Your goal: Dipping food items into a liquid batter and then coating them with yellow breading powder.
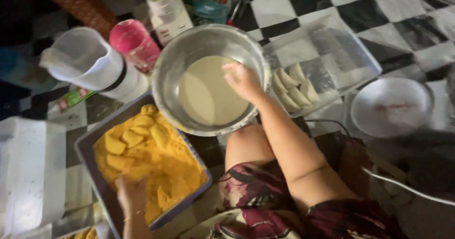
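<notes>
My right hand (241, 80) hangs over the steel bowl (174, 61), fingers dipped in or just above the pale batter (206, 97); whether it holds a piece I cannot tell. My left hand (130, 194) rests in the rectangular tray (84, 146) of yellow-orange crumbs, fingers buried in the crumbs. Several crumb-coated pieces (132, 137) lie at the tray's far end. A clear tray (353, 54) to the right of the bowl holds several pale uncoated pieces (294, 90).
A white plastic jug (87, 61) and a pink-lidded bottle (135, 42) stand left of the bowl. A round steel plate (393, 106) lies at right. A white box (31, 172) sits at left. My knee (249, 146) is below the bowl. A cable (407, 187) crosses lower right.
</notes>
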